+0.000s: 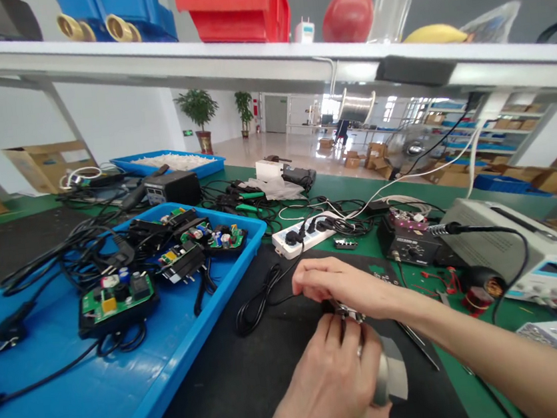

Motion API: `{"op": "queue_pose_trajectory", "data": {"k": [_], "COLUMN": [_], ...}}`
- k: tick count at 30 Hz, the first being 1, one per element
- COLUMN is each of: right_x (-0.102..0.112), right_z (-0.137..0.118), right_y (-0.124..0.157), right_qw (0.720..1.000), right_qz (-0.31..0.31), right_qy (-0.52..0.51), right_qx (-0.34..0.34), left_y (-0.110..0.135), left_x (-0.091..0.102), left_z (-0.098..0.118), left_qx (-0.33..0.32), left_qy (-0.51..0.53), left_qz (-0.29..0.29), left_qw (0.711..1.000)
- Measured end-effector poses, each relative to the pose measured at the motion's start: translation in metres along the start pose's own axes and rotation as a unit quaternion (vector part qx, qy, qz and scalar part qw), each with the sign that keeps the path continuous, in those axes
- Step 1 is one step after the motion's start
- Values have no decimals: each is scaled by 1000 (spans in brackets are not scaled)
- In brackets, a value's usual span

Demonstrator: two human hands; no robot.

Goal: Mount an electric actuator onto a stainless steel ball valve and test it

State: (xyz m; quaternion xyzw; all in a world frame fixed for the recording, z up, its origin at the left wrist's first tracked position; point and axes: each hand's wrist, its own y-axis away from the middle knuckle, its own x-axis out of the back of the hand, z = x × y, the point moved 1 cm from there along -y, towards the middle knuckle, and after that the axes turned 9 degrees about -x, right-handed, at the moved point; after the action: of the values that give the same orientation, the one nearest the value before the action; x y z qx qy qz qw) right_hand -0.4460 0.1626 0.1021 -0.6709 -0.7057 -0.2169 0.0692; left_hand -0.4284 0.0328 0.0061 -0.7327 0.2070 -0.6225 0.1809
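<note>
Centrally, near the front edge of the desk (pixel 413 240), both hands meet over a black mat (pixel 256 366). The left hand (pixel 329 384) has its grip closed around a silver cylindrical part (pixel 393 377), which lies under the palm with its end showing to the right. The right hand (pixel 342 289) reaches in from the right, its fingers pinched shut on a small metal piece (pixel 348 313) located between the two hands; the exact form of this piece cannot be told. Both hands are just above the mat, and the fingertips of the two hands are touching or nearly so.

To the left, a blue tray (pixel 131 414) holds several green circuit boards (pixel 115 301) with black cables. A coiled black cable (pixel 258 298) lies on the mat just beside the tray. Behind the hands, a white power strip (pixel 302 236) rests on the desk. To the right stand a black soldering station (pixel 413 244) and a grey instrument (pixel 524 248). An overhead shelf (pixel 242 65) carries a red bin (pixel 235 6).
</note>
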Motion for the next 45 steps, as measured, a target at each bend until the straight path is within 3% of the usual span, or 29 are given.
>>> {"op": "queue_pose_trajectory", "data": {"k": [8,12,17,23,28,34,41,45], "right_x": [-7,4,10,6,15,18,16,11], "right_z": [1,18,46,24,7,40,65,86], "right_y": [-4,22,44,39,58,76,82,95], "right_qw": [979,965,919,929,914,897,880,889], "right_qz": [26,23,51,75,122,193,234,284], "right_qy": [-201,-262,-374,-348,-358,-373,-380,-328], "right_qx": [-39,17,113,95,150,136,164,144], "left_y": [1,1,-1,2,2,1,2,2], "left_x": [-2,-3,-5,-8,-8,-6,-8,-8], "left_z": [-6,-7,-8,-6,-5,-6,-6,-6], "left_qx": [-33,-46,-41,-16,-6,-17,-17,-13], "left_qy": [-20,-42,-63,-12,13,5,12,10], "left_qz": [25,47,79,60,54,40,45,41], "left_qw": [999,997,994,998,998,999,999,999]}}
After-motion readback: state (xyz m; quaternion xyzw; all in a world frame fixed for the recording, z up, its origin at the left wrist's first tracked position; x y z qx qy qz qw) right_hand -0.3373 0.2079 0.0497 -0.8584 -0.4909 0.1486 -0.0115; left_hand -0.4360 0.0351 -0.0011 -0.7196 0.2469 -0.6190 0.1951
